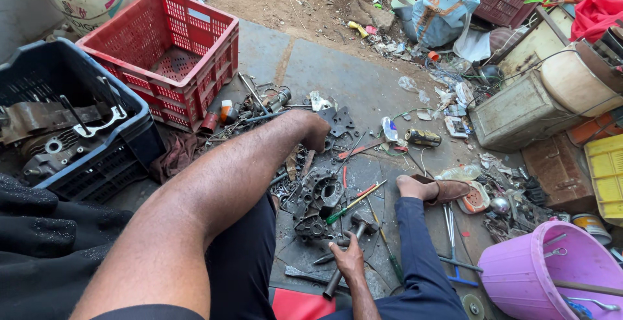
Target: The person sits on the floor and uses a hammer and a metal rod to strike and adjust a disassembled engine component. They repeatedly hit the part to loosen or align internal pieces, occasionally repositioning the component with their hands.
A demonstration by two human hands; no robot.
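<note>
Right hand [350,259]: fingers wrapped around a hammer [344,255] handle.
Left hand [316,130]: fingers curled down among scattered parts; what they hold cannot be told.
Hammer: head beside the engine casing [318,200] on the floor.
Surroundings: red crate [165,50], purple bucket [551,271].

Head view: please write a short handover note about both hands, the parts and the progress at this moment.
Left hand: stretched out to the loose metal parts beyond the engine casing; its grip is hidden.
Right hand: closed on the hammer, whose head rests beside the casing.
Green-handled screwdriver: lies on the ground by the casing.
Done: casing lies on the ground with its inside exposed.
Left: parts lie scattered around it, none fitted.
</note>
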